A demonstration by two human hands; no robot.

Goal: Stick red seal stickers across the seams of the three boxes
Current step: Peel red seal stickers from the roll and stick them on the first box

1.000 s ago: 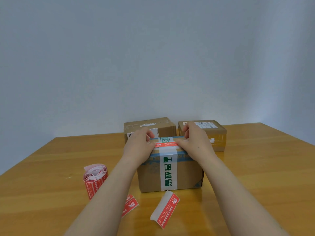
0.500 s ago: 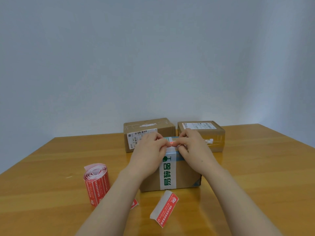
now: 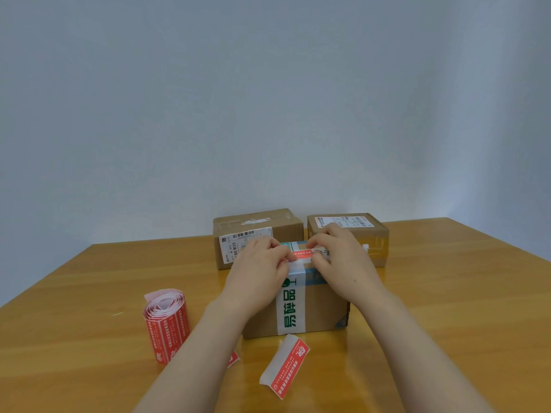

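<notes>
Plain grey-blue wall behind, light wooden surface up front with three cardboard boxes on it. Front box sits closest, with the left box and right box side by side just behind it, so their lower parts are blocked. Off to the left stands a roll of red stickers, well apart from the boxes. A loose strip lies curled just in front of the front box, and another red scrap peeks out from under the left forearm.

Writing-wise: white tape runs over the front box with green 易碎品 and a little glass symbol. The left box has a barcode label, the right box a shipping label on top; the print on both is too small to read, same for the white text on the stickers.

The sticker lies crosswise on top of the front box, over the tape. Left hand has its fingers curled and bunched on the sticker's left end, right hand has its fingers curled on the right end. Both hands hide the sticker's tips and most of the box top
</notes>
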